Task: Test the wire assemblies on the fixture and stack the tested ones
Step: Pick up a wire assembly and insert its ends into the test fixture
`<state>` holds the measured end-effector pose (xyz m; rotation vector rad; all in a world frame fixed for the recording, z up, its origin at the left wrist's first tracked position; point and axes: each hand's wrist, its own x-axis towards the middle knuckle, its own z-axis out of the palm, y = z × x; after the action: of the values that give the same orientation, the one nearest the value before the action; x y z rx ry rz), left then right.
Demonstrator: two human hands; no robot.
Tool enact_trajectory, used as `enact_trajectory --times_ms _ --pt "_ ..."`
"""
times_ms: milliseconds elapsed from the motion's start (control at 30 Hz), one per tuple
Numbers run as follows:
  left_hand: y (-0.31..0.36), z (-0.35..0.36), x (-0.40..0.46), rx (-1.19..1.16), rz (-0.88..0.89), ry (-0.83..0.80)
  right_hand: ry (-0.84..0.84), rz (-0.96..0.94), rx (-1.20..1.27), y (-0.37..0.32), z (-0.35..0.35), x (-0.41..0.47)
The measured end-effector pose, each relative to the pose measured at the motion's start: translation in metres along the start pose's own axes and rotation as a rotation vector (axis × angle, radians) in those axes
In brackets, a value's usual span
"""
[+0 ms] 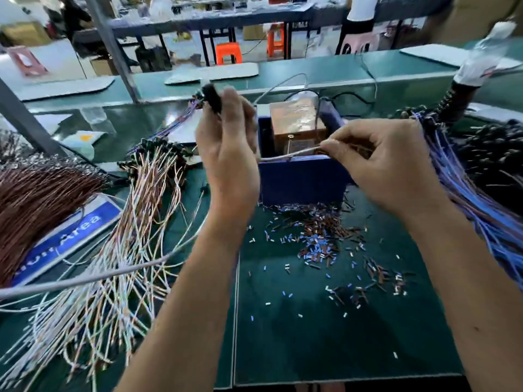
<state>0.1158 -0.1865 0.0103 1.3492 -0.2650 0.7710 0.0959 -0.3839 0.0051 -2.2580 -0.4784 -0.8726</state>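
A blue box fixture (pixel 300 179) with a copper-coloured block (pixel 295 120) inside stands at the middle of the green bench. My left hand (pixel 229 154) is raised left of it and grips the black connector end (pixel 212 97) of a wire assembly. My right hand (pixel 379 162) pinches a thin pale wire (pixel 291 154) that runs across the fixture's front rim. A spread heap of white and brown wire assemblies (pixel 135 222) lies at the left. A bundle of blue and purple wire assemblies (pixel 475 199) hangs at the right.
Several cut insulation bits (pixel 319 244) litter the mat in front of the fixture. A thick brown wire bundle (pixel 36 202) and a blue "Area" sign (pixel 76 236) lie far left. A grey cable (pixel 85 275) crosses the heap. A metal post (pixel 113 46) rises behind.
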Motion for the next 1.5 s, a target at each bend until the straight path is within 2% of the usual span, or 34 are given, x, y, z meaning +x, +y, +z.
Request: enact_trajectory --times_ms 133,167,333,433,667,867,933,1033,1233,1500 --pt "-0.027 0.012 -0.055 0.527 0.276 -0.363 0.008 -0.1 -0.181 0.022 0.013 -0.028" --pt "-0.034 0.01 -0.061 0.578 0.308 -0.426 0.005 -0.103 -0.186 0.027 0.017 -0.037" --pt "-0.059 0.005 -0.079 0.764 0.247 -0.653 -0.006 -0.098 -0.16 0.037 0.034 -0.058" --pt "-0.066 -0.002 -0.08 0.779 0.201 -0.656 -0.032 -0.102 -0.149 0.04 0.037 -0.059" --pt "-0.074 -0.008 -0.078 0.585 0.038 -0.555 0.008 -0.107 -0.057 0.044 0.038 -0.061" --pt "-0.076 -0.007 -0.077 0.478 -0.022 -0.596 0.047 -0.071 -0.044 0.044 0.036 -0.061" --pt "-0.076 -0.007 -0.077 0.481 -0.037 -0.601 0.121 -0.046 -0.057 0.043 0.034 -0.06" --pt "-0.079 -0.014 -0.074 0.475 -0.083 -0.58 0.27 0.091 -0.038 0.05 0.024 -0.06" --pt "-0.079 -0.014 -0.074 0.462 -0.091 -0.589 0.019 0.025 -0.096 0.04 0.034 -0.062" --pt "-0.078 -0.011 -0.077 0.423 -0.086 -0.604 0.055 0.044 -0.043 0.039 0.033 -0.064"
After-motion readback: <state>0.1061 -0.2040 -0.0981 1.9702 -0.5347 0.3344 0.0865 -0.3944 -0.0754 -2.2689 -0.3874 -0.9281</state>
